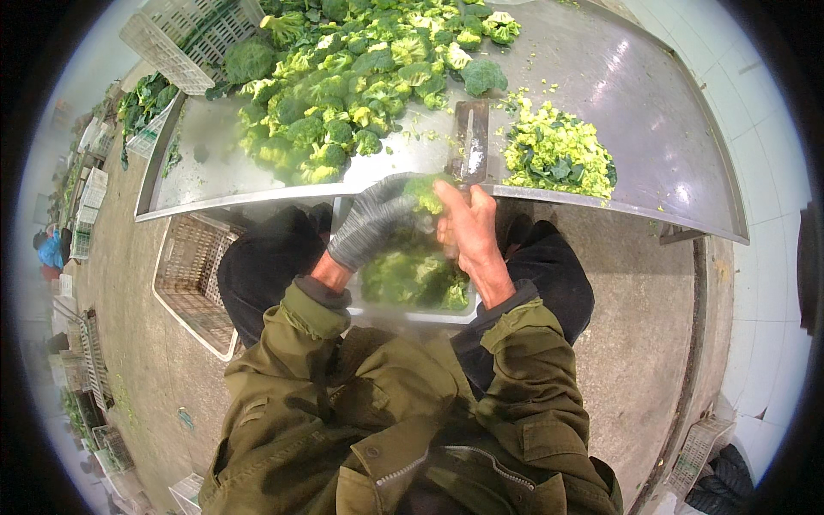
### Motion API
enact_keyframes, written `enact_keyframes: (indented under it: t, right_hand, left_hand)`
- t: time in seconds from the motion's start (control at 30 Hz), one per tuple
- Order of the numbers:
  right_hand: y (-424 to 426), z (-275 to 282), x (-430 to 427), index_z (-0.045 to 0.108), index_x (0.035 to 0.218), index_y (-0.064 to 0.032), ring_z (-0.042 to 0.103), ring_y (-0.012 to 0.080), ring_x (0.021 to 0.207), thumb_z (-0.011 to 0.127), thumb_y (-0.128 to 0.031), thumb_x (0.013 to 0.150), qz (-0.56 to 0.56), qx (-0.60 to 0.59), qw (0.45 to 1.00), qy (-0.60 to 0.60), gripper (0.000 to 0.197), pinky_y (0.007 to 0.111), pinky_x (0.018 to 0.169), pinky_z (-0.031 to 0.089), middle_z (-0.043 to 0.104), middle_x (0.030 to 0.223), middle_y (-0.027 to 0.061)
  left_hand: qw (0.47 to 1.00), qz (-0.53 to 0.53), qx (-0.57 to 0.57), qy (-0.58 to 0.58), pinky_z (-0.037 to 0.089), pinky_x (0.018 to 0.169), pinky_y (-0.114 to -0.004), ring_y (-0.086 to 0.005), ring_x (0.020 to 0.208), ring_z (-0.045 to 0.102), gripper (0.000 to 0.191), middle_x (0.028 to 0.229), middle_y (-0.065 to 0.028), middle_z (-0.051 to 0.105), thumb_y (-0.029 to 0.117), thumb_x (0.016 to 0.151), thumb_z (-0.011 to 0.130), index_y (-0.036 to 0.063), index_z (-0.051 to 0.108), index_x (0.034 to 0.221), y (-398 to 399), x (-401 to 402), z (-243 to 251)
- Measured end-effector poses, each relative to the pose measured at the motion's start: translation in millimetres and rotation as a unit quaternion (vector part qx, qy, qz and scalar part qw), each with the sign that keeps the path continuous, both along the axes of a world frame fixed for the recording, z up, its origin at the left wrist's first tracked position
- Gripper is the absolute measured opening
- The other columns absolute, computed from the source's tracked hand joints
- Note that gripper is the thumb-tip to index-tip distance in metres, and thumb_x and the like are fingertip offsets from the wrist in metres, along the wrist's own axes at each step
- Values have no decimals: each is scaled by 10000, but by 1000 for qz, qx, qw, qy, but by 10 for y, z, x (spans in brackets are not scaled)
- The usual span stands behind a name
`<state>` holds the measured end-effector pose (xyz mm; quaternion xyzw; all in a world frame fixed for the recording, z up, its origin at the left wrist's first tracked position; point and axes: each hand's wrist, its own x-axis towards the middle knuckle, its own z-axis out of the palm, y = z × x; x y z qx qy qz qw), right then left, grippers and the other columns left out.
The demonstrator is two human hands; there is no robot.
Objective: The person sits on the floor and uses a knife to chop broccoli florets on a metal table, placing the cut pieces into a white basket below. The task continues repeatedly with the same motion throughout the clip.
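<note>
My left hand (pixel 380 219), in a dark glove, is closed around a broccoli floret (pixel 425 193) above the near edge of the metal table. My bare right hand (pixel 473 225) is at the floret's right side, its fingers curled; whether it holds a tool is hidden. Below both hands, between my knees, a pale crate (pixel 412 315) contains broccoli florets (pixel 412 277). A large heap of florets (pixel 322 122) covers the table's left and middle. Right of it lies a dark, wet board or block (pixel 473 138), and beyond that a pile of pale trimmings and leaves (pixel 560 154).
The steel table (pixel 656 141) has a raised rim. A plastic crate (pixel 193 283) stands on the floor by my left knee, and another white crate (pixel 174 51) tilts at the table's back left. A person in blue (pixel 49 250) is far left. A tiled wall (pixel 766 270) rises at right.
</note>
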<state>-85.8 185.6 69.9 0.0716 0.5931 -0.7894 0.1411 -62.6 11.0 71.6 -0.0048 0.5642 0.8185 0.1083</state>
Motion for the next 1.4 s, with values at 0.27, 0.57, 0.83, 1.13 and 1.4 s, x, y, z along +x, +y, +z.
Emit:
enact_keyframes:
  t: [0.27, 0.57, 0.83, 1.13, 1.4]
  right_hand:
    - [-4, 29, -11, 504, 1076, 74, 503, 74, 489, 696, -181, 925, -4, -18, 1000, -21, 353, 239, 387, 410, 513, 673, 1]
    - [-6, 27, -43, 486, 922, -31, 492, 95, 476, 703, -193, 927, 18, -49, 998, -34, 271, 259, 389, 397, 508, 684, 12]
    - [-4, 18, -75, 503, 992, -36, 508, 127, 492, 707, -259, 947, -27, -80, 991, -106, 306, 275, 402, 444, 531, 714, 38]
    - [26, -8, -43, 540, 960, -28, 515, 112, 487, 645, -342, 993, -16, -62, 997, -37, 332, 266, 406, 433, 600, 728, 64]
    - [-49, -20, 0, 565, 978, -3, 527, 100, 464, 673, -227, 977, -48, 6, 995, 90, 248, 261, 396, 434, 639, 755, 76]
  left_hand:
    - [998, -29, 48, -37, 541, 900, -307, -149, 1069, 617, 447, 1244, -64, 634, 260, 966, 678, 12, 588, 1327, -58, -9, 34]
    - [963, -13, -225, 147, 436, 1033, -330, -171, 1184, 556, 504, 1289, -92, 624, 339, 976, 643, 12, 572, 1353, 72, -116, 155]
    - [962, 68, -198, 173, 421, 1070, -336, -169, 1212, 557, 439, 1294, -75, 637, 315, 1011, 610, 26, 595, 1342, 226, 49, 88]
    - [992, 103, 46, 62, 497, 960, -330, -164, 1089, 606, 296, 1192, -75, 665, 157, 994, 603, 54, 610, 1271, 216, -91, -18]
    - [984, 98, 147, 22, 553, 890, -419, -252, 1055, 643, 358, 1197, -76, 634, 367, 993, 616, 129, 589, 1258, 299, -204, -82]
